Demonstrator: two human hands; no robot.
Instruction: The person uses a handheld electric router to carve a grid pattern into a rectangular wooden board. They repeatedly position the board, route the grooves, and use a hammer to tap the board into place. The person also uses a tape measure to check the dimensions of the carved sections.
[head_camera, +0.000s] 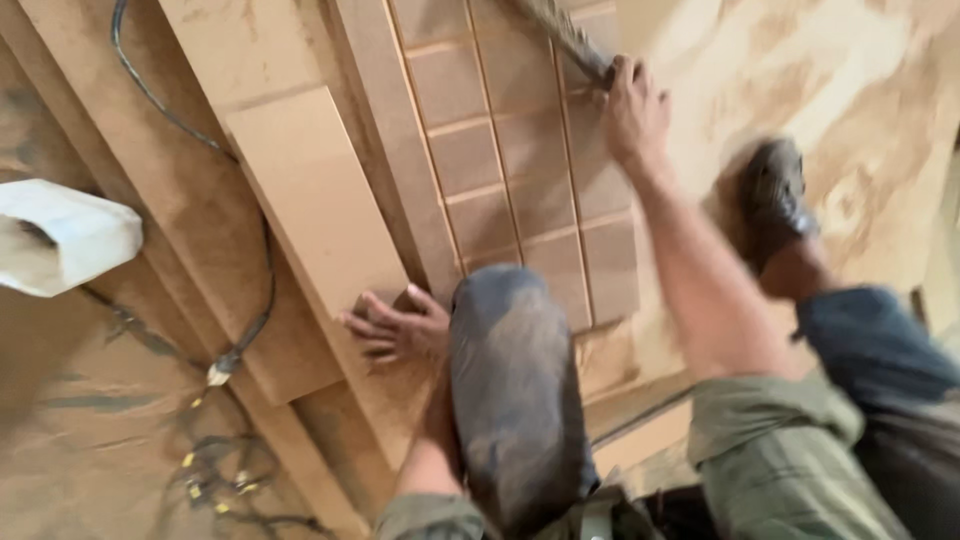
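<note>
Head view shows the right hand (632, 110) closed in a grip on a blurred long tool (565, 38), its end resting on the grooved panel (520, 170), while the left hand (398, 325) lies flat and spread, pressing a plain board (315, 195) just beside the panel. Judging by this, a stroke along the grooves is under way; the next pass calls for steady bracing below the grip.

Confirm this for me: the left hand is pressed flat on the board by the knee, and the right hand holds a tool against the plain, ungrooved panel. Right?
Not quite. The head view shows the panel is cut with a grid of grooves, not plain. The rest holds: the left hand lies flat on the board by the knee, and the right hand holds a tool against the panel.
</note>
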